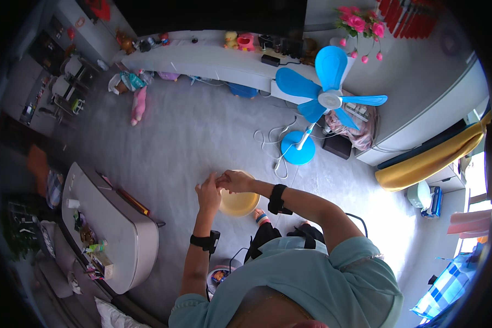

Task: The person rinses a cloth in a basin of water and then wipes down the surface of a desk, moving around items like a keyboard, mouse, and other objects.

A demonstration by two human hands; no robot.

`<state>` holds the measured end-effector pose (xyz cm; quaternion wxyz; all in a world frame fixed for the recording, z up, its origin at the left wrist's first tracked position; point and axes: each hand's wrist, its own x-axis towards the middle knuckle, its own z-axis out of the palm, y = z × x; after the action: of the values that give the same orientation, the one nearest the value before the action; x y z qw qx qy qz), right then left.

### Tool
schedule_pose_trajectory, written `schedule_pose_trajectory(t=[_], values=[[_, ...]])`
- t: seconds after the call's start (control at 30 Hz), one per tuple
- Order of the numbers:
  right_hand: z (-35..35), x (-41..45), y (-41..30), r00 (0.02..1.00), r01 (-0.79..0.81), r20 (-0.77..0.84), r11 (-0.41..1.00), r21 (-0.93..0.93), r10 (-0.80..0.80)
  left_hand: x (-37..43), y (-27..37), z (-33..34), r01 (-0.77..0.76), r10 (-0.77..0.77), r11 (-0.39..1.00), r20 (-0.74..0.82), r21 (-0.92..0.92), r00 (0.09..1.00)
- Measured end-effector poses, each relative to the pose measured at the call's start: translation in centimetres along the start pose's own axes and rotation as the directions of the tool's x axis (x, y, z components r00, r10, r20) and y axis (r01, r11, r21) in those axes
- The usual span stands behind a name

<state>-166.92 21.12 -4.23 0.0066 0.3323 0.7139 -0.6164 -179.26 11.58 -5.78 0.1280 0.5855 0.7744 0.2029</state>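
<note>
A yellowish round basin (241, 206) stands on the grey floor in front of my feet. Over its far left rim my left hand (208, 196) is raised, fingers bent and pointing away from me. My right hand (237, 181) reaches across above the basin, its fingertips meeting those of the left. Anything pinched between them is too small or too hidden to make out. The basin's inside looks smooth and pale, and whether it contains water is unclear. Each wrist wears a black strap with a small device, such as the right wrist strap (277, 199).
A blue standing fan (330, 99) with its loose white cord (279, 139) is ahead to the right. At left stands a coffee table (141, 233) bearing small items. A bin (217, 275) sits by my left side. A pink plush toy (138, 105) lies farther off.
</note>
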Motion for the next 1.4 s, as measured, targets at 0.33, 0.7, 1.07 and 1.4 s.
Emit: schedule_pose_trajectory(t=[0.33,0.7,1.07,1.4], values=[[-6.2,-12.0,6.1,0.95,0.054,-0.302,0.994,-0.098,-0.082,-1.7,12.4,2.2,-0.242,0.238,0.945,-0.044,-0.221,0.97],[-12.4,-35.0,15.9,0.723,0.279,-0.683,0.948,0.149,-0.105,-5.2,32.4,12.2,-0.091,0.352,0.798,0.339,-0.596,0.872],[-11.9,-50.4,23.9,0.435,0.448,-0.879,0.799,0.401,0.197,-9.4,46.9,20.9,-0.428,0.727,0.632,0.301,-0.646,0.617],[-14.2,-55.8,28.0,0.256,0.363,-0.906,0.835,0.413,0.336,-7.7,54.6,26.6,-0.078,0.767,0.542,0.455,-0.837,0.452]])
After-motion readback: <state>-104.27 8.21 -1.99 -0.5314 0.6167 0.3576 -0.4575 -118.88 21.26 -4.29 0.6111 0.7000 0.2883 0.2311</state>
